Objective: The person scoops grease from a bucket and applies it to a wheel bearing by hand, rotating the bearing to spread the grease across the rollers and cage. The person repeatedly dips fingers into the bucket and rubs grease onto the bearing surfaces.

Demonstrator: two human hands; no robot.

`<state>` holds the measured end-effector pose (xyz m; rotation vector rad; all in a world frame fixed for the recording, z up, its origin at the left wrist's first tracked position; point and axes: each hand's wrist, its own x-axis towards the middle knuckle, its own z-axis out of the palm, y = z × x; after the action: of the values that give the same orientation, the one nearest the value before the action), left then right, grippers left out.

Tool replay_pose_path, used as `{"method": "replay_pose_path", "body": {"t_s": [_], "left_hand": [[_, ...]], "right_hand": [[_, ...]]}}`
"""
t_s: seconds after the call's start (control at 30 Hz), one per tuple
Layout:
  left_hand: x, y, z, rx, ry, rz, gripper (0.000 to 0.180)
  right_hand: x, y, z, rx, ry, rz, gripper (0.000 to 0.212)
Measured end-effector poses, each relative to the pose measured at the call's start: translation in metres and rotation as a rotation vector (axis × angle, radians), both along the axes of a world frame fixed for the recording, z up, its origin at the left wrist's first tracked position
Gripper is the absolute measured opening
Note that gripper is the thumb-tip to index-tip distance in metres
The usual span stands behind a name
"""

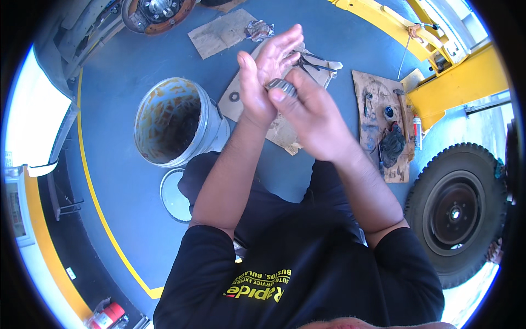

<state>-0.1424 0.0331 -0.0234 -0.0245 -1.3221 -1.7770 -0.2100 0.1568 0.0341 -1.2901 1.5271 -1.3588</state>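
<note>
My left hand (263, 71) is raised flat, palm facing right, fingers stretched up and apart. My right hand (312, 112) presses against it from the right. Between the two palms sits a small round metal bearing (280, 86); only its ribbed grey top edge shows. Both hands look smeared with grease. Below them lies a piece of cardboard (282, 131) on the blue floor, carrying a small ring (234, 97) and pliers (309, 63).
A white bucket (216, 129) with a greasy inside stands at the left, its lid (172, 194) on the floor beside it. A second cardboard sheet (378, 104) holds tools and a dark rag. A wheel (455, 211) lies at right, a yellow lift arm (455, 82) behind, a brake hub (156, 13) at top.
</note>
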Motion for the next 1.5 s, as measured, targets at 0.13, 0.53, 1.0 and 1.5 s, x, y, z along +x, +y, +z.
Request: {"method": "replay_pose_path", "body": {"t_s": [0.13,0.53,1.0,1.5], "left_hand": [[-0.004,0.0,0.002,-0.077,-0.038,-0.093,0.103],[0.011,-0.004,0.0,0.448,0.107,-0.358,0.116],[0.031,0.018,0.026,0.42,0.136,-0.363,0.124],[0.02,0.007,-0.005,0.276,0.057,-0.089,0.103]], "right_hand": [[-0.008,-0.003,-0.001,-0.126,0.379,-0.095,0.036],[-0.01,-0.001,-0.025,-0.316,0.711,0.032,0.04],[-0.009,-0.013,-0.046,-0.538,1.134,-0.292,0.029],[0.004,-0.011,-0.046,-0.345,0.175,0.095,0.048]]}}
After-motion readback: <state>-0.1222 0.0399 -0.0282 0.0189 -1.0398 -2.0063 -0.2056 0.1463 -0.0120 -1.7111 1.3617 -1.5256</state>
